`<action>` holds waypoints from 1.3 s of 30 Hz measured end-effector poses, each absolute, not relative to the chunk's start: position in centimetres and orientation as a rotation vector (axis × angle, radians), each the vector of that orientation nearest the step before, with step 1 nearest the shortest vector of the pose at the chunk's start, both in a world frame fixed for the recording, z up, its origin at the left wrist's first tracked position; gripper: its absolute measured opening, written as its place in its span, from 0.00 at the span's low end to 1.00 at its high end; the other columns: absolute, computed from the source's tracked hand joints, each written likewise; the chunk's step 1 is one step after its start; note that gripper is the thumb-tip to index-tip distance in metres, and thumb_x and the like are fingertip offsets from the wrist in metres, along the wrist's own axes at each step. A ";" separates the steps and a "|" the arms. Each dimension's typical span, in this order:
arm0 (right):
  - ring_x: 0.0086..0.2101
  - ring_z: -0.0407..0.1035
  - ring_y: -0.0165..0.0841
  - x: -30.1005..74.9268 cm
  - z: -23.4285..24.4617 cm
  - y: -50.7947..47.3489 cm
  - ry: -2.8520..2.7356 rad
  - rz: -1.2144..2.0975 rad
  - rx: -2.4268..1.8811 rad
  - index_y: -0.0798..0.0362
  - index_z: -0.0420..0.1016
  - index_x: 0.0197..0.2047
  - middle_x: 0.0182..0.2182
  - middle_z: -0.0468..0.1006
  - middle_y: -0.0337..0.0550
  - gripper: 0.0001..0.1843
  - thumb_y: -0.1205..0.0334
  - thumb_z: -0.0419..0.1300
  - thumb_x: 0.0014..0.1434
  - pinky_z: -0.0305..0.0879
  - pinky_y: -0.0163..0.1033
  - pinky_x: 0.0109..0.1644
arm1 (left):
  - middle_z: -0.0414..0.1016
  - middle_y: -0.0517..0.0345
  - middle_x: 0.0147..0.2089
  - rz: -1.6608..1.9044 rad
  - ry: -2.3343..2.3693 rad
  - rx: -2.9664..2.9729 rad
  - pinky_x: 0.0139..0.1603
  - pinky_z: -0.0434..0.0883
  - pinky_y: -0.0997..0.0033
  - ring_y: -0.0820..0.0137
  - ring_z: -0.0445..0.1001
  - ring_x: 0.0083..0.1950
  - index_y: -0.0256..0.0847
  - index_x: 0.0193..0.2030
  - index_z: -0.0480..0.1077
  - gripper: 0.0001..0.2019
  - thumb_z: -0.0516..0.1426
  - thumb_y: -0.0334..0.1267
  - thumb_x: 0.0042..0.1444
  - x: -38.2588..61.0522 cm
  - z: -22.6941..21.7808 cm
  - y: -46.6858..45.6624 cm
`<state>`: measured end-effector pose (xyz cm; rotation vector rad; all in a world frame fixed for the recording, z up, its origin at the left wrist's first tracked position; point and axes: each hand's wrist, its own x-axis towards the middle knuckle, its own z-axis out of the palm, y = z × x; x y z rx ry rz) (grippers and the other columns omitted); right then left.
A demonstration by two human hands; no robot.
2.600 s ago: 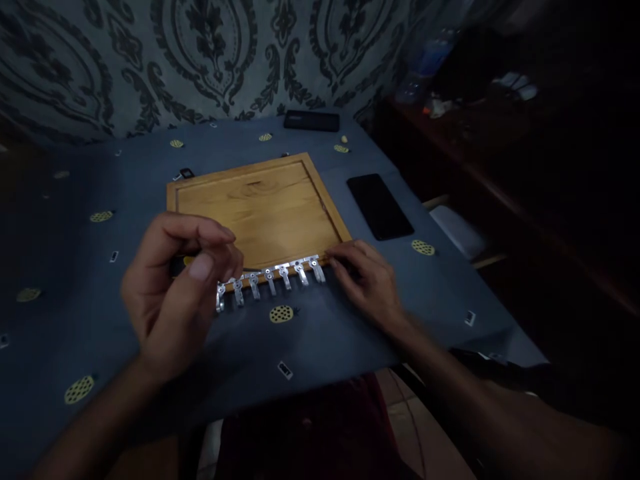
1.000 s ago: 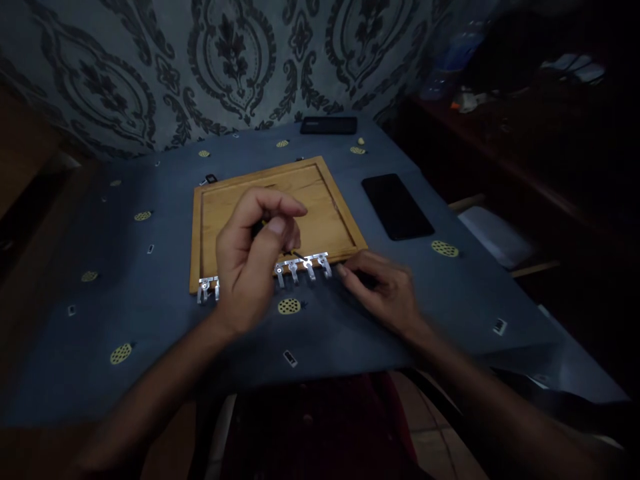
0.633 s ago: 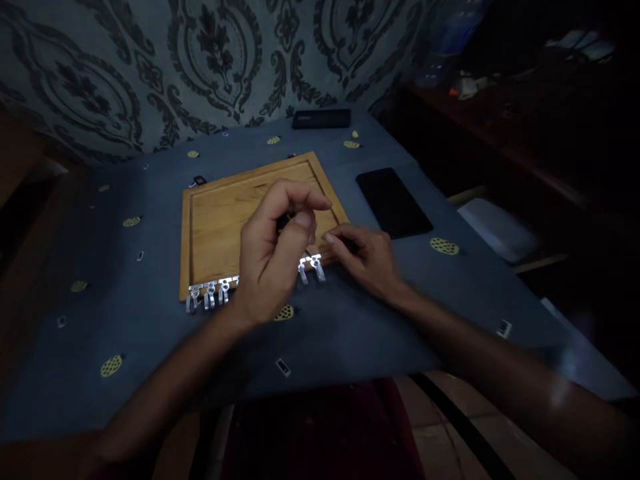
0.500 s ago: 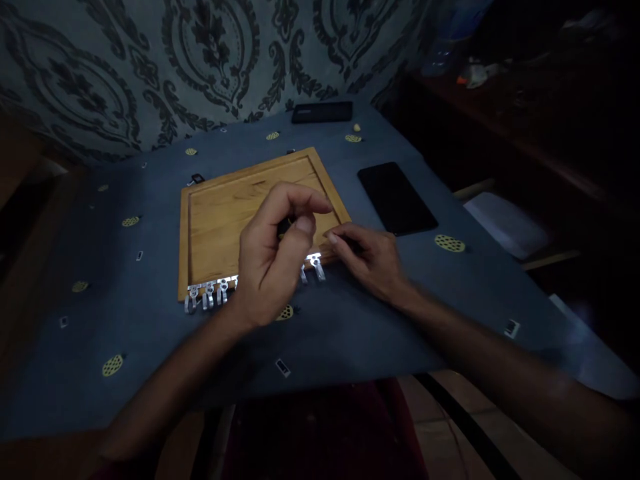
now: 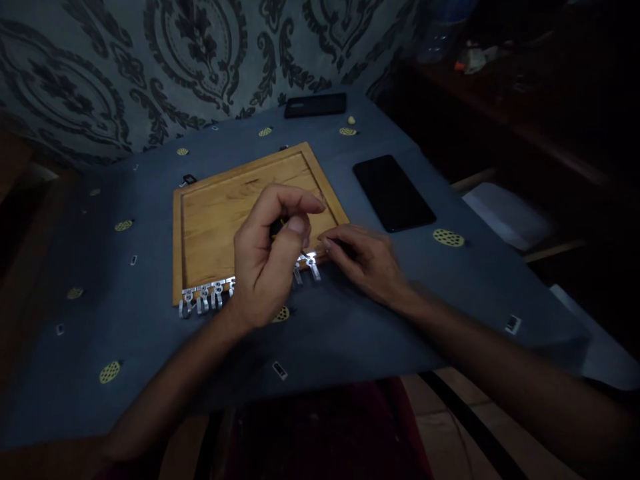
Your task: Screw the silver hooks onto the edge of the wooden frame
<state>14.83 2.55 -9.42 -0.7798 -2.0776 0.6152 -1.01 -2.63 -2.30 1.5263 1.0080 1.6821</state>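
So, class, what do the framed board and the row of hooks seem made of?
The framed board: wood, perhaps varnished; dark grain streaks show on its brown face. The row of hooks: likely metal, silvery and shiny, from its bright glints; which metal is unclear.

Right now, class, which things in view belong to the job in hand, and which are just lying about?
In the job, it appears:
framed wooden panel
metal hook strip along its near edge
dark-handled tool, mostly hidden in the left hand

Lying about:
black smartphone
black phone case
plastic bottle
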 end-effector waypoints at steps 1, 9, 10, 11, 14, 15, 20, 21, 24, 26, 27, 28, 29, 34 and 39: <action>0.32 0.74 0.33 14.8 -9.4 2.5 -2.081 0.617 -0.779 0.50 0.73 0.36 0.31 0.79 0.40 0.07 0.64 0.55 0.67 0.68 0.39 0.38 | 0.66 0.59 0.31 1.682 0.998 1.524 0.31 0.66 0.66 0.72 0.65 0.30 0.41 0.41 0.72 0.06 0.53 0.35 0.63 -1.0 -2.4 -2.6; 0.32 0.73 0.33 14.9 -9.5 2.7 -2.100 0.601 -0.754 0.49 0.72 0.36 0.30 0.78 0.39 0.07 0.65 0.55 0.67 0.68 0.39 0.37 | 0.65 0.59 0.31 1.671 0.993 1.543 0.31 0.64 0.68 0.73 0.63 0.30 0.41 0.42 0.71 0.06 0.52 0.35 0.64 -0.9 -2.9 -2.5; 0.32 0.73 0.33 14.8 -9.5 2.7 -2.104 0.597 -0.750 0.49 0.72 0.36 0.30 0.78 0.39 0.07 0.65 0.55 0.67 0.67 0.39 0.37 | 0.64 0.60 0.31 1.669 0.987 1.544 0.30 0.64 0.68 0.73 0.63 0.30 0.41 0.42 0.71 0.06 0.52 0.35 0.64 -0.9 -3.0 -2.5; 0.32 0.73 0.33 14.8 -9.5 2.7 -2.107 0.591 -0.747 0.50 0.72 0.36 0.30 0.78 0.39 0.07 0.65 0.55 0.67 0.67 0.39 0.37 | 0.64 0.60 0.30 1.668 0.981 1.544 0.30 0.63 0.68 0.73 0.63 0.29 0.41 0.41 0.71 0.06 0.52 0.35 0.64 -0.9 -3.0 -2.5; 0.32 0.73 0.33 14.8 -9.5 2.7 -2.105 0.567 -0.747 0.50 0.72 0.36 0.30 0.78 0.40 0.08 0.65 0.55 0.67 0.67 0.39 0.37 | 0.64 0.59 0.31 1.673 0.981 1.532 0.30 0.63 0.68 0.73 0.62 0.30 0.41 0.41 0.71 0.06 0.53 0.36 0.64 -0.9 -2.9 -2.5; 0.32 0.73 0.33 14.8 -9.5 2.7 -2.105 0.564 -0.747 0.50 0.72 0.36 0.30 0.78 0.40 0.08 0.65 0.55 0.67 0.67 0.38 0.37 | 0.65 0.59 0.31 1.673 0.983 1.532 0.30 0.63 0.68 0.73 0.62 0.30 0.41 0.41 0.71 0.06 0.53 0.36 0.64 -0.9 -2.9 -2.5; 0.32 0.73 0.33 14.9 -9.4 2.7 -2.108 0.578 -0.751 0.50 0.72 0.36 0.30 0.79 0.40 0.08 0.65 0.54 0.66 0.68 0.38 0.37 | 0.65 0.59 0.31 1.660 1.041 1.568 0.32 0.63 0.67 0.73 0.62 0.30 0.43 0.41 0.72 0.06 0.53 0.37 0.64 -0.8 -2.8 -2.8; 0.32 0.73 0.33 14.9 -9.4 2.7 -2.107 0.583 -0.754 0.50 0.72 0.36 0.30 0.79 0.40 0.08 0.65 0.54 0.66 0.68 0.39 0.38 | 0.66 0.59 0.31 1.654 1.052 1.577 0.32 0.63 0.66 0.72 0.63 0.31 0.43 0.41 0.72 0.06 0.53 0.37 0.64 -0.8 -2.7 -2.9; 0.33 0.74 0.34 14.8 -9.4 2.7 -2.102 0.583 -0.761 0.50 0.73 0.36 0.30 0.79 0.41 0.08 0.65 0.54 0.66 0.68 0.40 0.38 | 0.66 0.58 0.32 1.635 1.063 1.597 0.33 0.64 0.66 0.72 0.64 0.31 0.43 0.41 0.71 0.07 0.53 0.38 0.64 -0.9 -2.7 -2.8; 0.32 0.74 0.34 14.8 -9.4 2.6 -2.102 0.573 -0.756 0.50 0.73 0.36 0.30 0.79 0.40 0.08 0.65 0.54 0.66 0.69 0.40 0.38 | 0.66 0.58 0.32 1.629 1.066 1.612 0.33 0.65 0.66 0.72 0.64 0.31 0.43 0.41 0.71 0.07 0.53 0.38 0.65 -0.9 -2.8 -2.7; 0.33 0.74 0.34 14.7 -9.4 2.6 -2.101 0.571 -0.751 0.50 0.73 0.36 0.30 0.79 0.40 0.08 0.65 0.54 0.65 0.69 0.40 0.38 | 0.66 0.58 0.32 1.628 1.068 1.620 0.33 0.65 0.66 0.72 0.64 0.31 0.43 0.41 0.71 0.07 0.52 0.38 0.65 -0.9 -2.8 -2.7; 0.33 0.74 0.34 14.7 -9.4 2.6 -2.100 0.571 -0.746 0.50 0.73 0.36 0.30 0.79 0.41 0.08 0.66 0.54 0.65 0.69 0.40 0.38 | 0.67 0.58 0.33 1.624 1.072 1.626 0.33 0.66 0.66 0.72 0.64 0.31 0.43 0.41 0.71 0.07 0.52 0.39 0.65 -0.9 -2.8 -2.7; 0.33 0.74 0.34 14.7 -9.4 2.6 -2.099 0.574 -0.744 0.50 0.73 0.36 0.31 0.79 0.41 0.08 0.66 0.54 0.65 0.69 0.40 0.38 | 0.68 0.57 0.34 1.620 1.078 1.631 0.34 0.68 0.66 0.71 0.65 0.32 0.43 0.42 0.71 0.07 0.53 0.39 0.65 -0.9 -2.8 -2.6; 0.33 0.75 0.34 14.7 -9.3 2.5 -2.095 0.587 -0.752 0.50 0.73 0.35 0.30 0.80 0.41 0.07 0.66 0.55 0.65 0.69 0.39 0.39 | 0.73 0.55 0.39 1.559 1.095 1.645 0.41 0.72 0.64 0.68 0.72 0.41 0.43 0.42 0.71 0.07 0.52 0.39 0.66 -0.7 -2.5 -2.8; 0.33 0.74 0.34 14.7 -9.4 2.7 -2.107 0.587 -0.734 0.50 0.72 0.36 0.31 0.80 0.40 0.07 0.67 0.55 0.64 0.68 0.39 0.39 | 0.73 0.55 0.38 1.483 1.092 1.731 0.42 0.71 0.64 0.69 0.73 0.40 0.42 0.42 0.71 0.08 0.51 0.38 0.67 -1.1 -1.9 -2.8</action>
